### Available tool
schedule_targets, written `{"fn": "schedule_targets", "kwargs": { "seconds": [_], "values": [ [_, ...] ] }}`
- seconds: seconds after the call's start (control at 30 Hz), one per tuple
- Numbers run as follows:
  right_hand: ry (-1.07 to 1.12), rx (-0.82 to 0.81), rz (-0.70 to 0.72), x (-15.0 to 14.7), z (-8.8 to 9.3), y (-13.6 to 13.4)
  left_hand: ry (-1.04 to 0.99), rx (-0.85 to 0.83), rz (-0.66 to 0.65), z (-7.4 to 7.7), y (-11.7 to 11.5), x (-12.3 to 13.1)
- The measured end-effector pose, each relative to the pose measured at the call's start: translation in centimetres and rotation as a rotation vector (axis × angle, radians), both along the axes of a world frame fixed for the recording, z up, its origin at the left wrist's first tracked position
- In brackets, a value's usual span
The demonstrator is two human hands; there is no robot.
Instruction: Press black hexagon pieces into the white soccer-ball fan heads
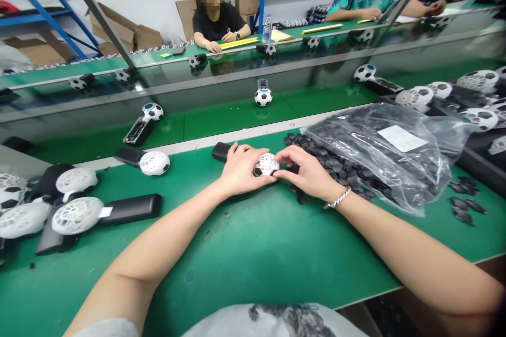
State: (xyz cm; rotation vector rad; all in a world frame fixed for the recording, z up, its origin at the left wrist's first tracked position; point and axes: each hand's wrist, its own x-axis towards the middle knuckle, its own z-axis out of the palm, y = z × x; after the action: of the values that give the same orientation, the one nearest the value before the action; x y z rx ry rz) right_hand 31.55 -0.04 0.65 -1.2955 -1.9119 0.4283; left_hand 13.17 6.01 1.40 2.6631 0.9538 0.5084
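On the green worktop, a football-shaped device (266, 165) has a white lattice ball with some black patches. Its black handle (220, 151) sticks out beyond my left hand (244, 169), which is wrapped round the ball from the left. My right hand (303, 171) meets the ball's right side, thumb and forefinger curled close together at its edge. Whether a small piece sits between those fingertips is hidden. Just beyond and beside my right hand lies a heap of small black plastic pieces (336, 166), partly under a clear plastic bag (379, 142).
Several lattice-ball devices with black handles (132, 209) lie at the left; more balls (415, 96) are piled at the right. A green conveyor belt (213, 116) carrying patched balls (263, 97) runs ahead. Two people sit across, behind a clear partition. Loose black pieces (462, 210) lie at the right.
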Motion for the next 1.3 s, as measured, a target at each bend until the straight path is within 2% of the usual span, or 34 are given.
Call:
{"fn": "schedule_targets", "kwargs": {
  "seconds": [0.2,0.37,0.57,0.7,0.77,0.83,0.9,0.97,1.07,1.13,1.23,1.3],
  "values": [
    [0.226,-0.252,0.08,0.0,-0.9,0.4,-0.013,0.007,-0.051,0.3,-0.1,0.3],
    [0.222,-0.209,0.057,-0.5,-1.1,0.3,-0.027,0.021,-0.075,0.0,0.0,0.3],
    [0.048,-0.043,-0.05,-2.2,-1.2,0.0,-0.057,0.048,-0.042,-0.7,0.3,-0.4],
    [0.0,-0.036,-0.032,-1.0,0.0,0.8,-0.018,0.045,-0.142,-0.7,0.1,-0.5],
    [-0.075,0.013,-0.147,0.6,0.5,1.6,-0.01,0.042,-0.179,-0.5,0.0,-0.6],
    [-0.27,0.049,-0.322,2.1,0.6,2.4,-0.013,0.04,-0.186,-0.2,0.1,-0.8],
    [-0.466,0.034,-0.413,3.2,0.2,3.1,0.006,0.015,-0.198,0.1,0.3,-1.0],
    [-0.561,0.013,-0.419,3.7,-0.4,3.5,0.038,-0.026,-0.153,0.2,0.3,-1.2],
    [-0.601,0.012,-0.385,3.5,-0.9,3.6,0.01,-0.089,0.054,-0.3,-0.4,-0.9],
    [-0.653,0.022,-0.39,3.2,-1.0,3.5,-0.06,-0.121,0.136,-0.8,-1.0,-0.5],
    [-0.689,0.041,-0.44,2.7,-0.9,3.5,-0.125,-0.162,0.061,-1.3,-1.3,-0.2],
    [-0.699,0.039,-0.423,2.6,-0.9,3.7,-0.13,-0.203,-0.005,-1.3,-1.0,-0.4]
  ]
}}
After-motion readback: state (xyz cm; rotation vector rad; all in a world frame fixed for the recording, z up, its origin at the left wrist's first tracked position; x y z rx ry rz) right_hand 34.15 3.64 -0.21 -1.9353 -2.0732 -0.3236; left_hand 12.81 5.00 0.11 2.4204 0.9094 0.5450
